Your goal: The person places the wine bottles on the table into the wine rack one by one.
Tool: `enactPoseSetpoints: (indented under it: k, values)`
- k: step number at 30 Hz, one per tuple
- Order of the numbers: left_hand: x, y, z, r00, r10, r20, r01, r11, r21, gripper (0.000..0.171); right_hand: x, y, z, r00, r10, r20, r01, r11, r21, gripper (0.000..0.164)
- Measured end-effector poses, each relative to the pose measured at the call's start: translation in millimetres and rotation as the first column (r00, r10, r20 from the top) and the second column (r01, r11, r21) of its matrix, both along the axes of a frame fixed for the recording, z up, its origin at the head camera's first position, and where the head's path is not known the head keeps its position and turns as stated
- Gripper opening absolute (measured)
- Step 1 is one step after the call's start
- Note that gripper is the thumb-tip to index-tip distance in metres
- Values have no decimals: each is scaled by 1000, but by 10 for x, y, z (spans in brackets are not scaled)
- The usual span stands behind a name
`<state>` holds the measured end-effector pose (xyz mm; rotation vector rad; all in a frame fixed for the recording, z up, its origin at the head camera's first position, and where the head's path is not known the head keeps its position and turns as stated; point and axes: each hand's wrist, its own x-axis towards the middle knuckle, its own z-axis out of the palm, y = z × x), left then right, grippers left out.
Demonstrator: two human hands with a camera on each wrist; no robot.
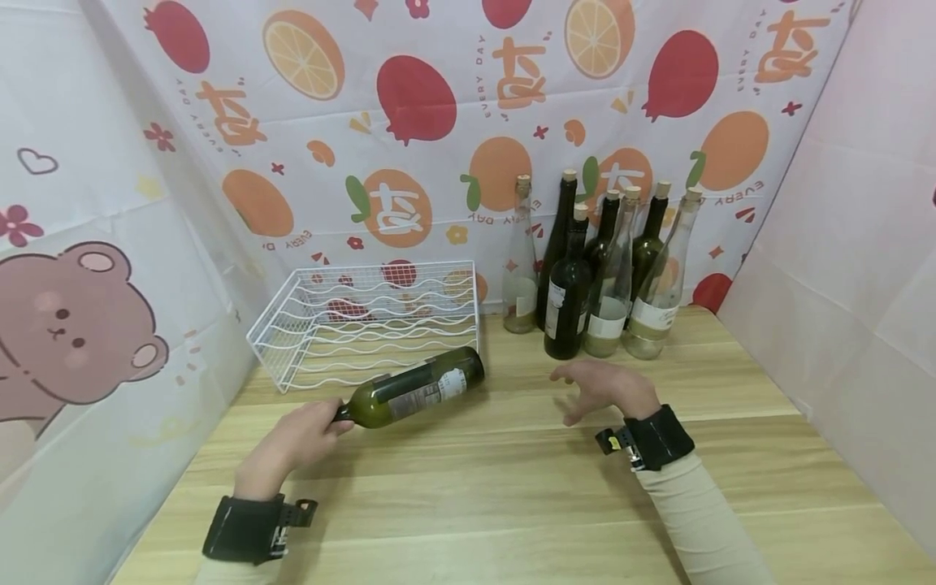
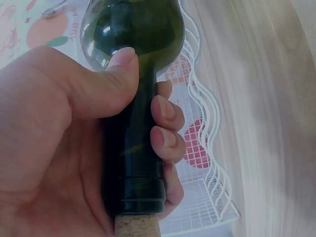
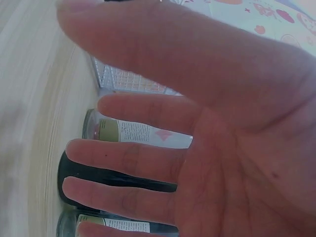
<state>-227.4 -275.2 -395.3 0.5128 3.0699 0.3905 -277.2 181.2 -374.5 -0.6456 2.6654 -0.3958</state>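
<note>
My left hand [image 1: 296,443] grips a dark green wine bottle [image 1: 417,390] by its neck, the base pointing right and slightly up. In the left wrist view the thumb lies along the neck [image 2: 133,158], the fingers curl round the other side, and a cork [image 2: 137,226] plugs the mouth. The bottle, with a pale label, overlaps the front of a white wire rack [image 1: 380,325] in the head view. My right hand [image 1: 603,386] holds nothing; its fingers are spread, in front of the standing bottles, with a dark bottle [image 3: 113,177] showing behind them in the right wrist view.
Several corked bottles stand at the back right, among them a clear bottle [image 1: 521,268], a dark labelled bottle [image 1: 566,301] and a clear bottle [image 1: 654,317] with a white label. A fruit-print cloth [image 1: 439,187] hangs behind the wooden table [image 1: 475,504].
</note>
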Motion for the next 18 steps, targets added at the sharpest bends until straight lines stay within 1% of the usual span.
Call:
enactPoseSetpoints:
  k: [13, 18]
  values:
    - [-149, -10, -63, 999, 34, 13, -35, 999, 18, 19, -23, 12, -14, 999, 32, -20, -32, 999, 16, 78]
    - [-206, 7, -60, 999, 38, -11, -38, 999, 14, 20, -22, 25, -8, 1000, 7, 3, -7, 1000, 7, 78]
